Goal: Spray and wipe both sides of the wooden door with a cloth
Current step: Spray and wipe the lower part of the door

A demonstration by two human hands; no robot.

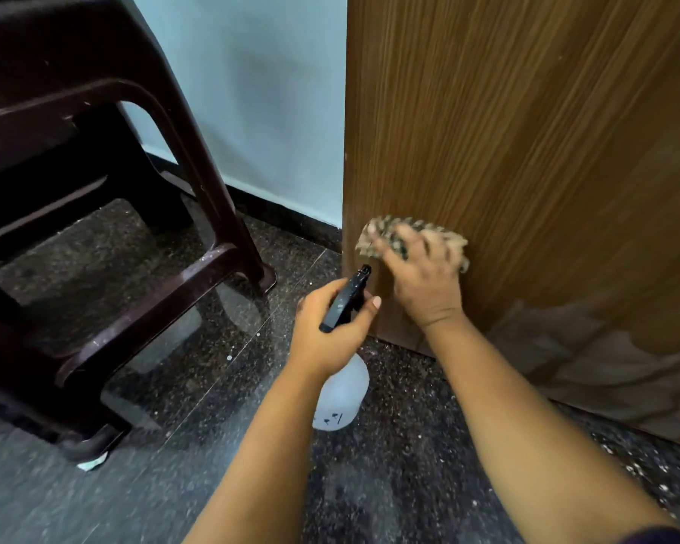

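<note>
My right hand (423,280) presses the cloth (411,239) flat against the lower part of the wooden door (527,131), close to its free edge and a little above the floor (213,445); the fingers are spread over the bunched cloth, though blur hides how far they curl into it. My left hand (328,327) is wrapped round the black head of the spray bottle (342,390), whose pale body hangs below the fist, nozzle aimed at the door edge just beside the cloth. I judge the step in hand to be wiping the bottom corner of this face. To do it well, I should keep the palm flat so the whole cloth bears on the wood, stroke along the vertical grain, and carry each pass right out to the edge and down to the bottom. The bottle should stay clear of the wiping hand, since the two sit near each other. A dark plastic chair (114,229) stands to the left, apart from the door. The door's other side is not visible, so I cannot judge its condition.
</note>
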